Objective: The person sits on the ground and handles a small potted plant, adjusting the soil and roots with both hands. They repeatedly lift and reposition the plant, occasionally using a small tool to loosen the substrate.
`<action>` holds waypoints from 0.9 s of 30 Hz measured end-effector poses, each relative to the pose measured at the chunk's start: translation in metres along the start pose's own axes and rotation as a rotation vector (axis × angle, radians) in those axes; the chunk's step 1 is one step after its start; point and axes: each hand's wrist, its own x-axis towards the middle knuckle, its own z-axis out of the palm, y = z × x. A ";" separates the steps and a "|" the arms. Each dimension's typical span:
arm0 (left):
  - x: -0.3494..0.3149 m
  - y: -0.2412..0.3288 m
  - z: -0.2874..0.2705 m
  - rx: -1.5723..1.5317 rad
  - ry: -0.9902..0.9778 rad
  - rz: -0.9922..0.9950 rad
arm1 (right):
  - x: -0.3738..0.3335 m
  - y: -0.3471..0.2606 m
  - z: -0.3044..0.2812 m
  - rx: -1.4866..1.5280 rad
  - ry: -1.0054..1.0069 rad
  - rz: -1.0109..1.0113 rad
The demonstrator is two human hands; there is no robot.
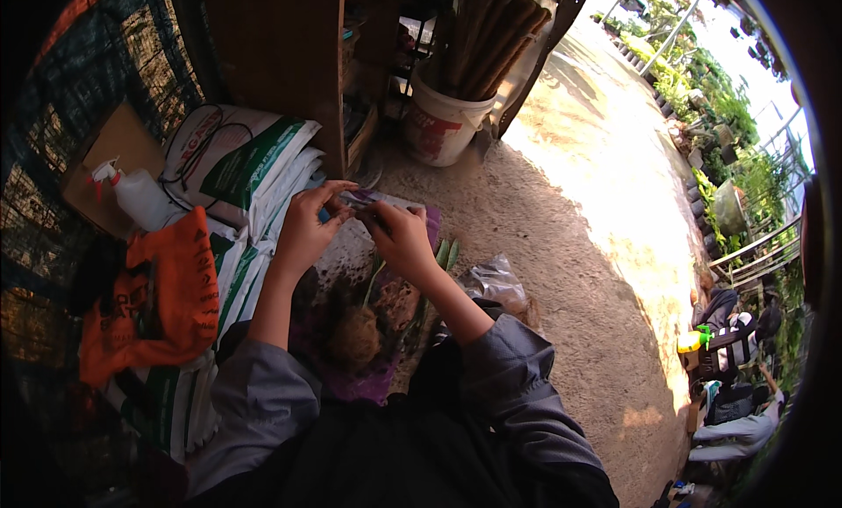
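Sandy ground is carrying one soil-strewn purple sheet. Above its far edge, the left hand and right hand are meeting, half-curled; whether they are gripping anything, I cannot tell. One round, fibrous clump is lying toward the near edge; beyond, one plastic bucket is standing.

Sandy ground carries a white bucket, stacked sacks at left and a purple sheet strewn with soil. A crumpled clear bag lies right of the sheet.
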 end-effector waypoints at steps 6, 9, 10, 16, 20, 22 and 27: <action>-0.002 0.004 -0.001 0.032 -0.007 -0.057 | 0.000 -0.006 -0.002 -0.295 0.216 -0.246; -0.004 0.003 -0.002 0.051 0.003 -0.074 | 0.001 -0.011 -0.002 -0.128 0.269 -0.313; -0.004 0.004 -0.002 0.045 0.002 -0.071 | 0.001 -0.008 0.000 -0.001 0.239 -0.295; -0.005 0.007 -0.003 0.003 -0.002 -0.081 | 0.000 0.003 0.007 0.436 0.050 -0.048; -0.006 0.008 -0.005 0.034 0.003 -0.065 | -0.002 0.005 0.009 0.456 0.003 0.061; -0.006 0.008 -0.006 0.057 0.010 -0.047 | -0.002 0.002 0.009 0.482 0.023 0.077; -0.007 0.003 -0.005 0.131 0.028 0.030 | -0.001 0.008 0.014 0.446 0.099 0.051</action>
